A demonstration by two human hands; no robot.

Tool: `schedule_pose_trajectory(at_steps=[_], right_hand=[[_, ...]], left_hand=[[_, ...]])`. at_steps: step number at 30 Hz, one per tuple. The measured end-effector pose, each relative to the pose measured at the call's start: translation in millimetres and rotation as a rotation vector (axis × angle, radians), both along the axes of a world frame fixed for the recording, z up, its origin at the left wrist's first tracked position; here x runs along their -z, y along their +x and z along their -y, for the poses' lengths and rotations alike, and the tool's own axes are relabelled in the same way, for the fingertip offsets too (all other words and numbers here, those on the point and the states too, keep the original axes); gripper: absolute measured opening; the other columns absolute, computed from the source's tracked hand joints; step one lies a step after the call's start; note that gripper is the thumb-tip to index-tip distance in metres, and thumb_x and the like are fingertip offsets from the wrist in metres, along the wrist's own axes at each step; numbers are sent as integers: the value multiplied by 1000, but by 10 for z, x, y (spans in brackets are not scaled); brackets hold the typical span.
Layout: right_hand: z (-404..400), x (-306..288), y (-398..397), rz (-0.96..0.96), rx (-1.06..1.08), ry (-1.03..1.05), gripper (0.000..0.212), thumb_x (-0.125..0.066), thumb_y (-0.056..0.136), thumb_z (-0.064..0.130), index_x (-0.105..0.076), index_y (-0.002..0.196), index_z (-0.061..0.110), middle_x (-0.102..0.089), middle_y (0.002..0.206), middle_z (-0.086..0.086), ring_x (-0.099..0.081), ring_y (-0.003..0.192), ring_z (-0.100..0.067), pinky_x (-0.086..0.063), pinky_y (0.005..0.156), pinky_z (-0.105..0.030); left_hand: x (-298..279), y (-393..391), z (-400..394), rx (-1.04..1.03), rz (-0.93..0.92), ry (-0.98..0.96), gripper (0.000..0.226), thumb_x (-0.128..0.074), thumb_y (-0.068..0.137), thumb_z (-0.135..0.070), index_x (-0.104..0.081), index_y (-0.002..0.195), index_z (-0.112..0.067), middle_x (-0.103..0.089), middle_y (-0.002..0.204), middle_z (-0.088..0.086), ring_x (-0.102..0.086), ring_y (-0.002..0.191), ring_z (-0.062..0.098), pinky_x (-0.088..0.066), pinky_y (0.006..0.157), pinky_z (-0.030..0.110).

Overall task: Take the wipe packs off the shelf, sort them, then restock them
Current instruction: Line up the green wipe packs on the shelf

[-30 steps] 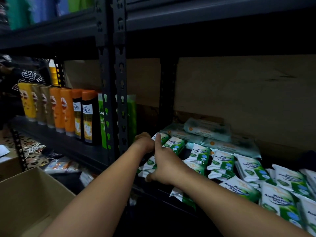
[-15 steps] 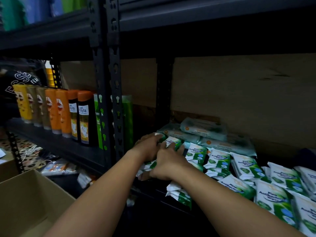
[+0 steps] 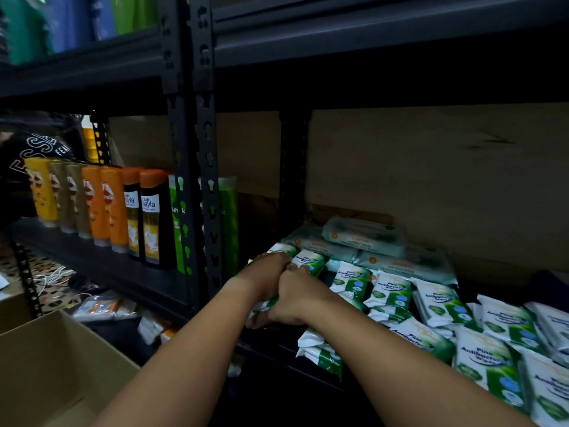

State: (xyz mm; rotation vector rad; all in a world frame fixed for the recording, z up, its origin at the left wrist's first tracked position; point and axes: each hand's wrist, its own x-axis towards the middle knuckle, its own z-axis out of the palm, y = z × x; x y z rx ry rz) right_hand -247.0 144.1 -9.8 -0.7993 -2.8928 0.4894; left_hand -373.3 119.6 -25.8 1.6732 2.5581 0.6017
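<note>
Fingers of the left hand [image 3: 265, 277] and the right hand [image 3: 300, 298] are curled together round a small stack of green-and-white wipe packs [image 3: 309, 261] at the left end of the shelf [image 3: 271, 340], near its front edge; both hands clamp the same bundle, knuckles touching. The step in hand appears to be lifting a batch off the shelf; it is best done by squeezing the stack square from both sides and drawing it straight out past the front edge, since the slippery packs could fan apart; one pack [image 3: 320, 354] already overhangs that edge and may drop. More packs lie in loose rows toward the right end; larger pale wipe packs [image 3: 363, 238] are stacked at the back. An open cardboard box [image 3: 40, 365] stands below and to the left; the visible part of its interior shows nothing inside. Bottles [image 3: 129, 211] stand on the neighbouring shelf.
</note>
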Motion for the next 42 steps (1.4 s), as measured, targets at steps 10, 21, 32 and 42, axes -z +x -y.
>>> schedule_pose_trajectory(at_steps=[10,21,32,42], right_hand=[[-478,-284,567,24,7,60,122,-64,50,95,-46,144,18,-51,145,-6,-47,129,-24,-47,103,-42],[-937,-309,1167,71,306,96,21,-56,94,19,-51,76,10,-54,86,-11,-53,75,-25,-36,59,-29],[-1106,-134,1062,-46,276,-88,27,-67,84,15,-74,100,-5,-72,110,-22,-69,98,-36,-58,73,-39],[-1097,20,961,-36,201,8,29,-64,82,4,-68,105,-12,-63,100,-32,-65,91,-33,-58,77,-41]], left_hand=[[-56,328,-71,18,-195,342,29,-49,98,-25,-63,122,-20,-70,115,13,-65,106,36,-54,81,42],[-187,1002,-569,65,102,-5,57,-62,94,-50,-61,133,-10,-59,134,17,-60,116,32,-51,97,38],[-170,967,-635,37,118,-99,41,-68,92,-38,-73,112,-2,-69,115,15,-64,103,28,-54,87,37],[-117,761,-589,-41,41,20,15,-61,81,-4,-57,82,-18,-64,89,11,-68,99,30,-56,79,36]])
